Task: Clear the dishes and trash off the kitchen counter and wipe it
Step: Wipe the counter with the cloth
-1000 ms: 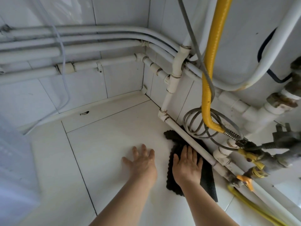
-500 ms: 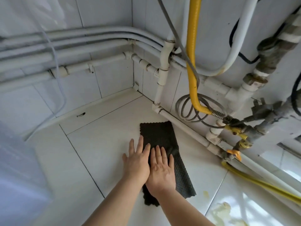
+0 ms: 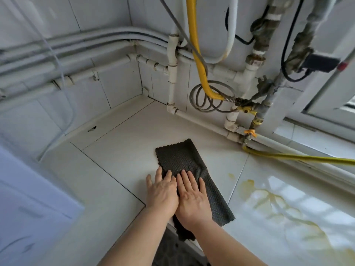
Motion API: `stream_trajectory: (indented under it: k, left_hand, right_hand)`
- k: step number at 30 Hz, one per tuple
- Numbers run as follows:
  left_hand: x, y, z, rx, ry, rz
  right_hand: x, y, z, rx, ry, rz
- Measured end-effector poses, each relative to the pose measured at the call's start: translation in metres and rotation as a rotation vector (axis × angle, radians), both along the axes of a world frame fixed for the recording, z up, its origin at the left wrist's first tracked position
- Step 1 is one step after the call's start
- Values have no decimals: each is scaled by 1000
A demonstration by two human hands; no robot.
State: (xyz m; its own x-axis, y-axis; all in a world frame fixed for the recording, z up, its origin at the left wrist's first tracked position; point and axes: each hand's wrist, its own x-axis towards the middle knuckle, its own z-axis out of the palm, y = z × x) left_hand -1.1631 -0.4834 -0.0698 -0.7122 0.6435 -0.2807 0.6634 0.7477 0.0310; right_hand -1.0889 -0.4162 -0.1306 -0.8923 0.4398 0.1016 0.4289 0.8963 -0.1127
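Both my hands have drawn the dark cloth (image 3: pixel 184 160) nearer since half a second ago, away from the white pipe (image 3: pixel 201 120) that runs along the foot of the far right wall. The cloth lies flat on the tiled counter (image 3: pixel 119 156), slanting from far left to near right, and its near end droops over the counter's front edge under my wrists.

My right hand (image 3: pixel 192 198) presses flat on the cloth's middle, fingers straight and a little apart. My left hand (image 3: pixel 161 191) lies just beside it, touching it, with fingers straight and close together. Its fingertips are on the cloth's left edge, while the thumb and outer palm rest on bare tile.

To the right of the cloth, yellowish stains (image 3: pixel 269 200) smear the glossy counter. On the far wall a yellow hose (image 3: pixel 199 60) hangs down past a coil of grey cable (image 3: pixel 203 96).
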Motion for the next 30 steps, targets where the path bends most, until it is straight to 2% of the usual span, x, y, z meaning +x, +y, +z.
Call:
stream_trajectory:
  k: [9, 12, 22, 30]
  left_hand:
    - [50, 13, 11, 16, -11, -161]
    - [52, 14, 11, 72, -35, -165]
    - [27, 50, 0, 101, -37, 43]
    - [23, 93, -10, 88, -30, 243]
  right_hand:
    - [64, 1, 7, -101, -42, -162]
    - [74, 5, 6, -105, -41, -143]
    - [42, 62, 1, -106, -9, -82]
    - [9, 147, 10, -152, -140, -55]
